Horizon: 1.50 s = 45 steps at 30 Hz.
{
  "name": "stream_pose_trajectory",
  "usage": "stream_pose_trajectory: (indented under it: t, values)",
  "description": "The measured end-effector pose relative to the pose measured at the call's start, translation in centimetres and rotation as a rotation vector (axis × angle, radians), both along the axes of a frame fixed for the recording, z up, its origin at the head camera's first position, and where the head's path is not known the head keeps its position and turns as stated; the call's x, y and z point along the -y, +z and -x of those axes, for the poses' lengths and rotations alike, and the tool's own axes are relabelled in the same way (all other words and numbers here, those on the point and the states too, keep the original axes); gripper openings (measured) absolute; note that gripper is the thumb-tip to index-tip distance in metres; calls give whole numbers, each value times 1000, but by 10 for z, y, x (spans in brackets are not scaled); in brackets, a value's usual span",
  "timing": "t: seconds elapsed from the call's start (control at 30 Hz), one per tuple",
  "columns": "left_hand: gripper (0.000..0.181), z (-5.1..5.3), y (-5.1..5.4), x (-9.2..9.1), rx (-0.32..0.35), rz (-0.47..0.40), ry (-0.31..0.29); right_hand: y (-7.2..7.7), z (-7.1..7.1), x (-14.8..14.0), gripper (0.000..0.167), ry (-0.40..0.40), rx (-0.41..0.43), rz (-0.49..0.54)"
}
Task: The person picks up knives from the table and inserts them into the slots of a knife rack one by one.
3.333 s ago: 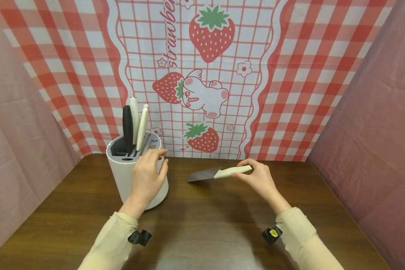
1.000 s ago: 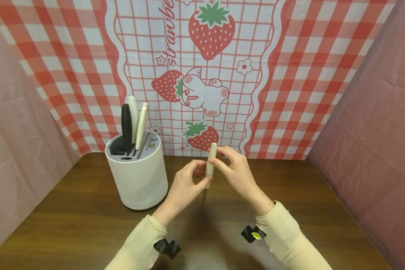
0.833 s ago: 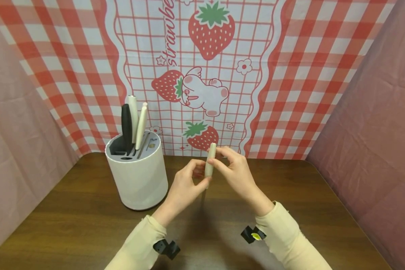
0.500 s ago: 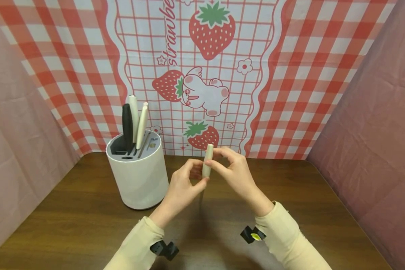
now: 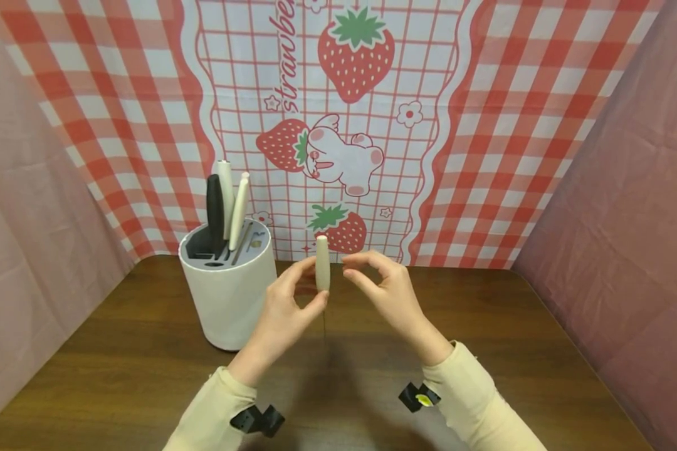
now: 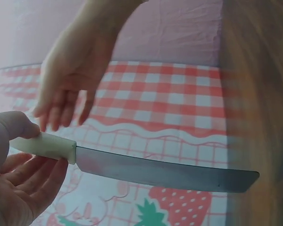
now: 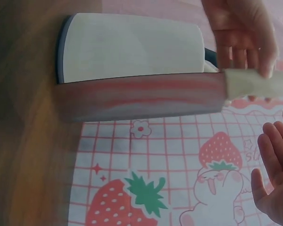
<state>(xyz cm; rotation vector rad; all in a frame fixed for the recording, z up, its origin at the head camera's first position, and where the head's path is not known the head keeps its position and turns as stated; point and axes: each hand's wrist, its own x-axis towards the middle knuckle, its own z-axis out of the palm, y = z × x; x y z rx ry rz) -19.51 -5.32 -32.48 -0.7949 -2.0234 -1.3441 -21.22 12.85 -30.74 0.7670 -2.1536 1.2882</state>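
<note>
My left hand (image 5: 286, 307) pinches the cream handle of a kitchen knife (image 5: 323, 266) between thumb and fingers. The knife stands upright over the table, handle up, and its blade shows only as a thin edge in the head view. In the left wrist view the broad grey blade (image 6: 165, 170) appears in full, with a slanted tip. My right hand (image 5: 389, 294) is a little to the right of the handle, apart from it, with thumb and fingers loosely bent around nothing. A white knife block (image 5: 231, 300) stands left of both hands.
The block holds a black-handled tool (image 5: 215, 210) and white-handled ones (image 5: 239, 210) in its grey slotted top (image 5: 248, 247). A brown wooden table (image 5: 457, 332) lies below. Behind it hangs a strawberry-printed checked cloth (image 5: 496, 156), with pink curtains (image 5: 615, 188) at the sides.
The right hand has gone from holding the knife alone, through both hands on its handle, to letting go. The knife has turned upright and moved left in the left hand.
</note>
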Motion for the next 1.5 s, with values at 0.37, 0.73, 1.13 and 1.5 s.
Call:
stream_pose_trajectory:
  t: [0.37,0.73,1.13,1.5]
  values:
    - [41,-7,20,28,-91,-82,50,-14,5,3,14,18,-16,42]
    - [43,-16,39,46,-180,-212,7,-23,4,14,12,7,104,112]
    - [43,-19,52,55,-304,-332,-6,-23,-12,39,14,-18,264,91]
    - [39,-24,60,72,-360,-410,-81,-36,1,52,32,102,345,79]
